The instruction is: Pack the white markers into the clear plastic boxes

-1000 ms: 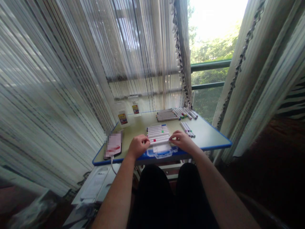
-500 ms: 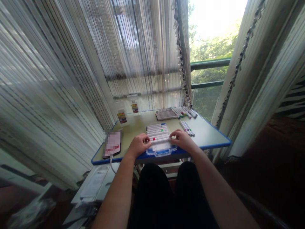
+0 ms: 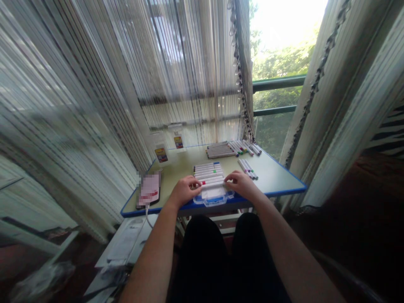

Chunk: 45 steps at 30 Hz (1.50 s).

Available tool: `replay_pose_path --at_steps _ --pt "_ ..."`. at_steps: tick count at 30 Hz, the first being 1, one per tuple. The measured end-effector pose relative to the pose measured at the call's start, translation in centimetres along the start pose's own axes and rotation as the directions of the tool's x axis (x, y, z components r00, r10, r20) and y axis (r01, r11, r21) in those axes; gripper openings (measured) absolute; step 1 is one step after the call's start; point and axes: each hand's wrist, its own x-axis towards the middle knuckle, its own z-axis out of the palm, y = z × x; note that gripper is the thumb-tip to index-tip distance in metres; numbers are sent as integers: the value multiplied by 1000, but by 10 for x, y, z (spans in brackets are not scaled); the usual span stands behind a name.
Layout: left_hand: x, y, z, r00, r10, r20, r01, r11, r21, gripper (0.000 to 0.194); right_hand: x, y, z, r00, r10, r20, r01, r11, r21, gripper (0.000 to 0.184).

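Note:
A row of white markers (image 3: 206, 169) lies in a clear plastic case (image 3: 215, 201) with a blue edge and handle, at the table's front. My left hand (image 3: 186, 190) is closed at the left end of the nearest white marker (image 3: 215, 184), close to a red band. At that marker's other end, the thumb and fingers of my right hand (image 3: 239, 183) are pinched together. Both fingertips partly cover the marker's ends. Inside the case, a pale bare strip shows just in front of this marker.
Loose markers form a pile (image 3: 222, 150) at the back of the table (image 3: 271, 170), with a small group (image 3: 248, 169) right of the case. A phone (image 3: 149, 189) with a cable lies left. Clear packaging with coloured labels (image 3: 161, 155) stands behind, near the curtain.
My left fingertips have shifted slightly to the right along the nearest marker. My right hand stays almost where it was, and the case and other markers look unmoved.

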Motion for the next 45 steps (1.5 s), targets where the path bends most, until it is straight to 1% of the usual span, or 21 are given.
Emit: replay_pose_path --at_steps 2,3,4,5,7,8,10,12,15,17,20,24,26,29,34,36,39,42,45 --pt "0 0 0 1000 -3 3 3 1000 -3 11 -1 0 1 1000 2 -9 -2 1000 -18 14" --pt "-1 0 0 1000 -10 -5 10 1000 -8 13 -1 0 2 999 7 -47 -9 999 -50 16" --pt "-1 -1 0 1000 -22 -22 21 1000 -15 17 -2 -1 3 994 15 -109 -26 994 -103 19" --pt "-1 -1 0 998 -35 -48 34 999 -24 24 -3 -1 6 982 27 -186 -60 983 -173 22" --pt "-1 -3 1 991 -63 -116 59 998 -37 39 -5 -3 13 943 50 -329 -161 933 -321 30" --pt "-1 -3 1 987 -72 -146 67 997 -40 44 -6 -3 16 926 67 -373 -217 901 -377 35" --pt "-1 -4 1 981 -76 -180 71 997 -37 50 -5 -3 23 905 120 -409 -310 844 -438 41" --pt "-2 -5 1 979 -76 -187 72 997 -27 51 -4 -1 26 902 169 -398 -357 812 -463 43" --pt "-3 -6 1 982 -72 -176 73 997 -2 47 -3 2 27 917 210 -338 -354 819 -452 41" --pt "-3 -6 1 984 -69 -166 72 997 13 45 -2 2 26 921 206 -330 -342 834 -433 41" --pt "-3 -7 1 985 -64 -157 69 997 30 43 -2 1 26 909 188 -371 -348 833 -429 43" --pt "-2 -7 0 992 -37 -116 42 999 35 35 -2 4 26 932 106 -348 -253 875 -412 34" --pt "-2 -7 0 994 -31 -108 35 999 38 32 -2 6 25 932 88 -353 -227 899 -375 32" --pt "-2 -7 0 994 -35 -101 40 998 43 28 -2 5 23 921 117 -372 -257 899 -355 33" --pt "-1 -7 0 995 -39 -93 43 998 41 28 -1 2 21 920 199 -339 -322 876 -359 36" --pt "-1 -7 0 995 -35 -97 39 998 43 27 0 4 21 924 195 -330 -314 878 -362 34" --pt "-1 -8 1 994 -32 -101 37 998 45 26 0 8 22 933 155 -324 -276 887 -370 29" --pt "-1 -8 1 994 -30 -105 35 998 43 25 0 11 22 924 119 -364 -239 923 -303 30" --pt "-1 -9 2 993 -30 -118 33 999 23 26 0 12 19 917 84 -389 -138 984 -113 30"
